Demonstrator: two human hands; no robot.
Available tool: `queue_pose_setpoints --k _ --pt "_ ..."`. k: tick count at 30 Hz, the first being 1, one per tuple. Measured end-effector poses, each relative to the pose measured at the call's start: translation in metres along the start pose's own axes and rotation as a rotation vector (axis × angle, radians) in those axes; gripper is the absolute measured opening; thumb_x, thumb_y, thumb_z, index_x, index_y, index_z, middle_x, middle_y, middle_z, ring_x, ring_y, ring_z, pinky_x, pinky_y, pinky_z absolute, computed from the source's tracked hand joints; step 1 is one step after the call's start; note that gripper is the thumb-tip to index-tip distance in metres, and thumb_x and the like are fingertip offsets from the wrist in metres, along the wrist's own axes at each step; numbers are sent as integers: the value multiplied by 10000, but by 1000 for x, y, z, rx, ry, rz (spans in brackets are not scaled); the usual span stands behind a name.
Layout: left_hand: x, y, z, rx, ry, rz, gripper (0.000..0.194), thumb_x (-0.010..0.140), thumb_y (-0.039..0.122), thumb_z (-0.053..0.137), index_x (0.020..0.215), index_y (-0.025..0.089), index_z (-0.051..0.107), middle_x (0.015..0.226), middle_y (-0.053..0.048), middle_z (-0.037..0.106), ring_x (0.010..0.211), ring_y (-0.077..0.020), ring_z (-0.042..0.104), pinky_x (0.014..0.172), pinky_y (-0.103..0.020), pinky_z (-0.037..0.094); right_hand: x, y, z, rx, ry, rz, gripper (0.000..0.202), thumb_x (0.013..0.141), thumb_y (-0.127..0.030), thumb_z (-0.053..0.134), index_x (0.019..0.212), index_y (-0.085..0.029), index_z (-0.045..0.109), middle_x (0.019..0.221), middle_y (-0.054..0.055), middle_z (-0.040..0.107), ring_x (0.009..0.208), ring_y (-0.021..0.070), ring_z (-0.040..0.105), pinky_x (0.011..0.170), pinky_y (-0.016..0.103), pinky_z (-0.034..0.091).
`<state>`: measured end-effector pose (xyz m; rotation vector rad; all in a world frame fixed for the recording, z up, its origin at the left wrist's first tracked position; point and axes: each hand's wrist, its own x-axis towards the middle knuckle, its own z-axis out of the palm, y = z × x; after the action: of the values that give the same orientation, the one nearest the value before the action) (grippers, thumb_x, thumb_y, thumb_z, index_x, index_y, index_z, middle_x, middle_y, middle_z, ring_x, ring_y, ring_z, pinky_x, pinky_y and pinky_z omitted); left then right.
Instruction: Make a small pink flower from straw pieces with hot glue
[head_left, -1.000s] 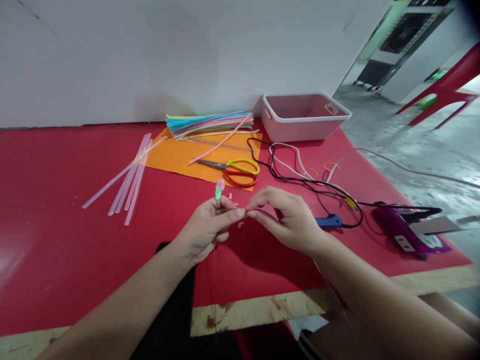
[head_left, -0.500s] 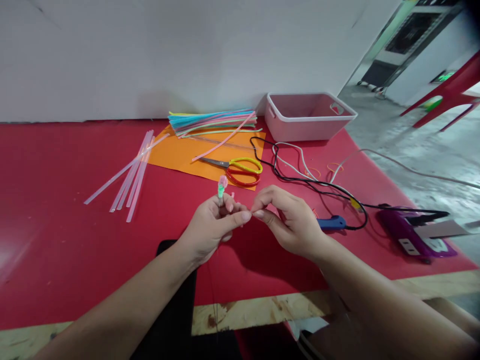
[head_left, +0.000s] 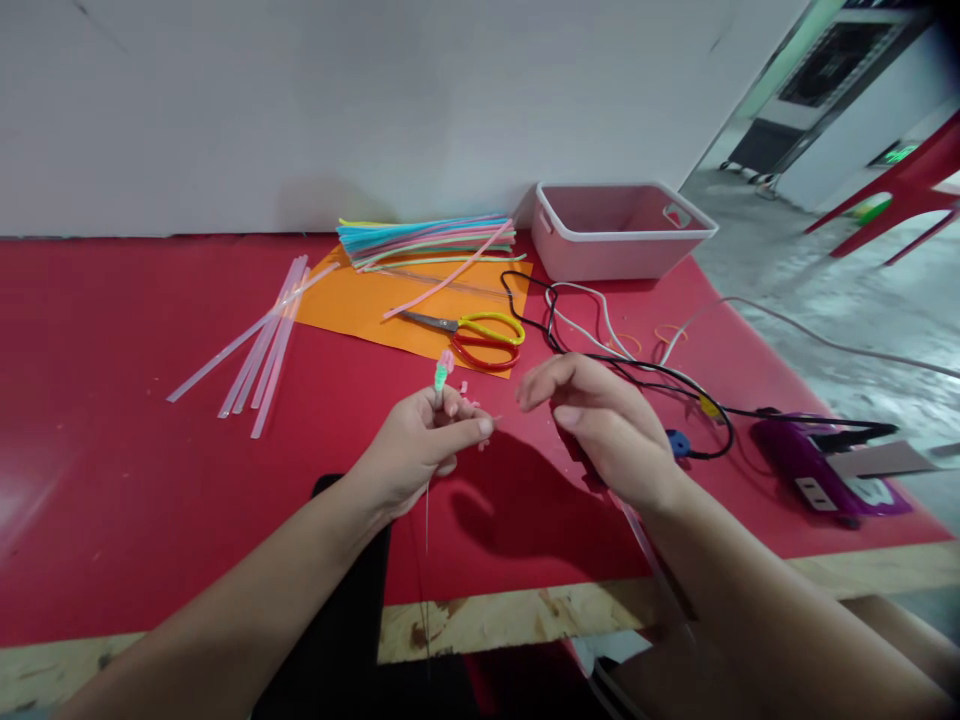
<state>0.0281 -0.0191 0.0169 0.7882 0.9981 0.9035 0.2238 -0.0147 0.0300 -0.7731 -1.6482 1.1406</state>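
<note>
Between the fingers of my left hand is a small pink and green piece on a thin wire stem that hangs below the palm. The thumb and index finger of that hand are pinched, with a tiny pink tip showing past them. My right hand is a short way to the right, fingers apart, with nothing visible in it. Small pink bits lie just beyond my left fingertips. Scissors with yellow and red handles rest past both hands, partly on an orange sheet.
Colourful fuzzy stems lie at the back beside a pink basket. Translucent pink sticks are at the left. Black and white cables, a blue-handled tool and a purple power strip occupy the right. A dark object sits under my left forearm.
My right hand has moved right, away from my left fingertips, and its fingers have opened. It now covers more of the blue handle. My left hand still holds the pink and green piece.
</note>
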Motion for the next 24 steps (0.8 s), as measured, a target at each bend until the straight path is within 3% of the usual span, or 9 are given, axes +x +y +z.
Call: queue_pose_setpoints --k 3,6,14,24 --pt "1 0 -1 6 20 -22 430 690 198 804 735 195 377 791 38 653 379 34 289 337 -104 192 5 -5 0 519 58 155 93 745 -181 475 702 -193 557 671 16 538 728 168 542 748 311 437" --pt "1 0 -1 1 25 -29 442 688 200 810 739 196 371 790 41 650 372 39 264 336 -103 185 10 -11 -2 763 33 260 122 727 -218 466 623 -186 520 591 24 504 657 167 544 679 287 448" --pt "1 1 0 -20 31 -31 442 679 184 815 730 191 376 812 20 671 376 39 283 331 -103 211 11 -17 -2 976 3 458 88 696 -188 490 609 -178 479 522 -2 444 547 143 521 554 237 439" --pt "0 1 0 -64 22 -29 449 668 182 828 733 190 384 795 22 663 402 30 318 333 -95 224 9 -15 2 1107 -17 553 112 799 -172 508 699 -194 463 603 -39 415 574 102 493 533 188 453"
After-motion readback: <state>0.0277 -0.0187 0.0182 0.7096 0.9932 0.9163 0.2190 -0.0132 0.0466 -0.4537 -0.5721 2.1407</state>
